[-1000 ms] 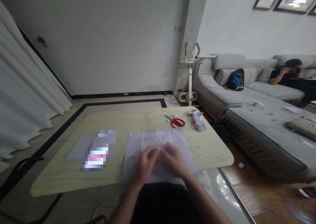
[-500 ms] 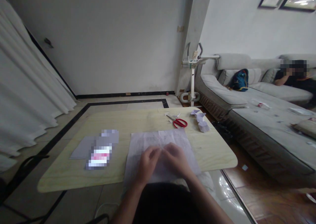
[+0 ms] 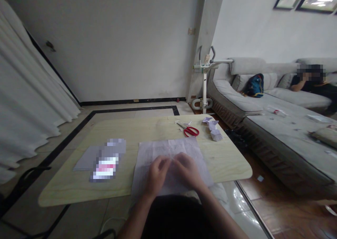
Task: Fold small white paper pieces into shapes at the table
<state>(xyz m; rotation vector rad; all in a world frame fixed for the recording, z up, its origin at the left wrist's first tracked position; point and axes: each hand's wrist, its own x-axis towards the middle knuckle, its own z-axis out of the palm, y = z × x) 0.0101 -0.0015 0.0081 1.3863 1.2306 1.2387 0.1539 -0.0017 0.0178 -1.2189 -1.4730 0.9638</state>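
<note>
A large creased sheet of paper (image 3: 154, 149) with faint print lies at the near edge of the table, its lower part reaching over that edge. Above its middle, my left hand (image 3: 159, 170) and my right hand (image 3: 185, 167) meet with fingertips nearly touching. Both are closed in a pinch. Whatever sits between the fingertips is too small and blurred to make out. Beyond the paper lie scissors (image 3: 191, 131) with red handles and small white paper scraps (image 3: 187, 123). To their right stand folded paper pieces (image 3: 216, 134).
A lit, pixelated phone-like screen (image 3: 105, 167) lies at the table's left, overlapping a stack of paper (image 3: 83, 158). The pale wooden table (image 3: 231, 161) has rounded corners. Past it are a sofa (image 3: 289, 126) with a seated person (image 3: 316, 86), a backpack (image 3: 256, 85) and an exercise machine (image 3: 204, 81).
The view has shifted very slightly. Both hands stay pinched together over the sheet, and nothing on the table has visibly moved.
</note>
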